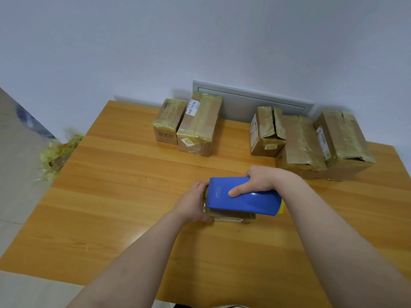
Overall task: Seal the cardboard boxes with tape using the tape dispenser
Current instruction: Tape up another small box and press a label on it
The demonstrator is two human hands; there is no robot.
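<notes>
On the worktop [111,196], nearer than the taped boxes [200,123] along its far edge, I see the blue tape dispenser [242,197] lying on a small box [231,217] at centre, my right grip [259,181] clasping it, my left grip [193,203] holding the box's end.

Table: wooden table [115,196], plank-grained top, spread out before me.
Far middle: small taped box [169,121] touching a taller labelled box [200,124].
Far right: row of three taped boxes [300,143], sides touching.
Nearest me: low taped box [231,217], mostly hidden.
</notes>
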